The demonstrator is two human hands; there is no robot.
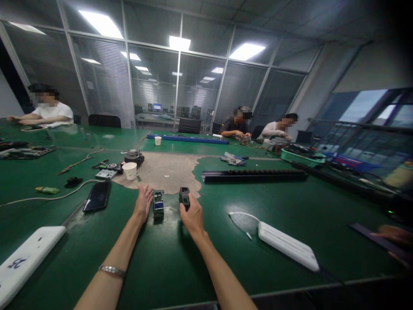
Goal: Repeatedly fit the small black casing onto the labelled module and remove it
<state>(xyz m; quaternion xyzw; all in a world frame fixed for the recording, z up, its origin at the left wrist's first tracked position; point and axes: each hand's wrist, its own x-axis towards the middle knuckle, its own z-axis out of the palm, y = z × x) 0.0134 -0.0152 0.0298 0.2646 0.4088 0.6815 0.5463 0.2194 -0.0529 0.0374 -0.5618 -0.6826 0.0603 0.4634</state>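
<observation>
On the green table (155,262) a small circuit module (158,205) with a blue part stands between my two hands. My left hand (144,202) rests just left of the module, fingers stretched out and holding nothing. To the right of the module, my right hand (192,215) is wrapped round a dark grey device (184,197), whose top end shows above the fingers. A gap separates the device from the module. The device's lower part is hidden by my right hand.
Paper cup (130,171) and electronic parts lie ahead left, with a phone (97,196) nearer. A white power strip (287,245) lies right, another (30,262) left. Beyond is a long black rail (254,175). Several people sit around; a person's hand (395,234) is at far right.
</observation>
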